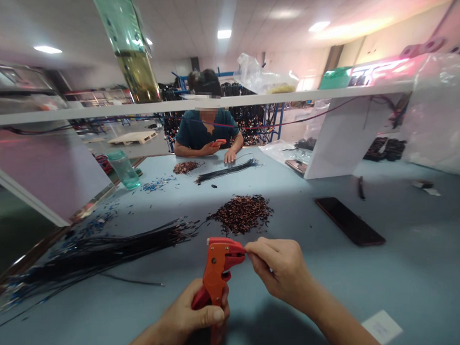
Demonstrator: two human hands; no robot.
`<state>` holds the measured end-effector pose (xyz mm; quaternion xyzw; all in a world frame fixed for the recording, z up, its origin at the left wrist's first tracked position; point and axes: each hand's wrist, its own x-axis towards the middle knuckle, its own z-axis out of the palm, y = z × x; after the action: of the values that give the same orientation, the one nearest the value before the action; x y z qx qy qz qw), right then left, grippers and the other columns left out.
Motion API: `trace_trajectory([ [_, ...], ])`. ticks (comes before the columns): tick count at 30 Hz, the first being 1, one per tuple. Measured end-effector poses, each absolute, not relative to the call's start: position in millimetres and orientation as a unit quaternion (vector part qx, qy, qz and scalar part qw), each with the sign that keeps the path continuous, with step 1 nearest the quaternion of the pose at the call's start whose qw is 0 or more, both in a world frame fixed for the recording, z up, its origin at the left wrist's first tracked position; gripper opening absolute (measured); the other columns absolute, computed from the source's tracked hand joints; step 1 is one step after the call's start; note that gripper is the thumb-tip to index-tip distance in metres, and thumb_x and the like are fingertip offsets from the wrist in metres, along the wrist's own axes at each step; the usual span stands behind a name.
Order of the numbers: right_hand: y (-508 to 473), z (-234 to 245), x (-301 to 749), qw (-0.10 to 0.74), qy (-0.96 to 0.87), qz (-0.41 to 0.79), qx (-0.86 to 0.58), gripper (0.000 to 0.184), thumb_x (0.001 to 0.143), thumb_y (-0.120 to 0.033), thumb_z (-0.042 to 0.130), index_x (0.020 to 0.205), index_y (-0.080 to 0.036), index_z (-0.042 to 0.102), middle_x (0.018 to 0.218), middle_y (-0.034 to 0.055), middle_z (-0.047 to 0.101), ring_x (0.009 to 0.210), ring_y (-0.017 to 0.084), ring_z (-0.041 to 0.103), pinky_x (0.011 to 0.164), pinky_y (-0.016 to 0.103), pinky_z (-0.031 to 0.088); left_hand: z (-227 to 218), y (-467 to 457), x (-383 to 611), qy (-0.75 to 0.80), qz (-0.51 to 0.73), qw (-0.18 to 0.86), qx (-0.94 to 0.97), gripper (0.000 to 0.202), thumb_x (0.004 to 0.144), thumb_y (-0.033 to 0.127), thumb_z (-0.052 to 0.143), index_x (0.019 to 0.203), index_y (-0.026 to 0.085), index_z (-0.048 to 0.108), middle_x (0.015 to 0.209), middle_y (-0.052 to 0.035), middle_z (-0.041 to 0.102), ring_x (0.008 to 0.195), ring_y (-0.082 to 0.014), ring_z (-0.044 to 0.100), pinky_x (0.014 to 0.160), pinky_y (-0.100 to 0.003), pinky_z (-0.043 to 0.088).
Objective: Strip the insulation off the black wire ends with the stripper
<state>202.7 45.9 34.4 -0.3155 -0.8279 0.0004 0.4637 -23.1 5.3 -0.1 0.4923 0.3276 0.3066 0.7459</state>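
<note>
My left hand (195, 314) is wrapped round the handles of an orange and red wire stripper (214, 265), held upright with its jaws pointing right. At the jaw tip, the fingers of my right hand (281, 267) are pinched together; whatever they hold is too small to make out. Just beyond the tool lies a pile of short black offcuts with copper ends (245, 213). To the left stretches a large bundle of black wires (117, 249), its far-left ends bluish. A single black wire (135, 281) lies apart in front of that bundle.
A black phone (349, 221) and a white paper label (382, 327) lie to the right. Across the table sits a person (209, 131) behind a smaller wire bundle (228, 171). A white shelf (225, 105) spans overhead, carrying a green bottle (132, 58). Another green bottle (124, 170) stands left.
</note>
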Motion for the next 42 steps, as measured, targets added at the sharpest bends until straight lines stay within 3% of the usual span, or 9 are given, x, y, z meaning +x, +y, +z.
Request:
trace_trajectory([
  [15,44.6,26.0,196.2,0.479,-0.819,0.014,-0.315,0.019,0.093,-0.009,0.043,0.082,-0.016,0.057,0.057,-0.0033,0.05,0.047,0.009,0.04,0.05,0.023,0.027,-6.5,1.1,-15.0,0.38,0.324,0.703,0.505,0.051,0.069,0.062,0.072,0.073,0.02,0.043,0.04,0.0083,0.043,0.032,-0.0062,0.037,0.034,-0.018,0.028],
  [35,39.6,25.5,193.3,0.498,-0.805,0.025,-0.32,0.016,0.093,-0.009,0.045,0.088,-0.016,0.059,0.059,-0.0027,0.054,0.047,0.009,0.042,0.051,0.022,0.032,-8.7,-5.1,-8.1,0.396,0.346,0.697,0.487,0.057,0.064,0.066,0.074,0.066,0.022,0.039,0.038,0.0125,0.033,0.028,-0.0025,0.027,0.031,-0.016,0.022],
  [42,41.8,23.4,193.6,0.496,-0.805,0.022,-0.325,0.016,0.092,-0.009,0.046,0.086,-0.016,0.058,0.057,-0.0036,0.052,0.046,0.009,0.041,0.05,0.022,0.031,-3.1,-2.7,-8.0,0.393,0.337,0.705,0.485,0.057,0.064,0.067,0.074,0.07,0.022,0.039,0.039,0.0117,0.037,0.03,-0.0036,0.03,0.033,-0.017,0.023],
])
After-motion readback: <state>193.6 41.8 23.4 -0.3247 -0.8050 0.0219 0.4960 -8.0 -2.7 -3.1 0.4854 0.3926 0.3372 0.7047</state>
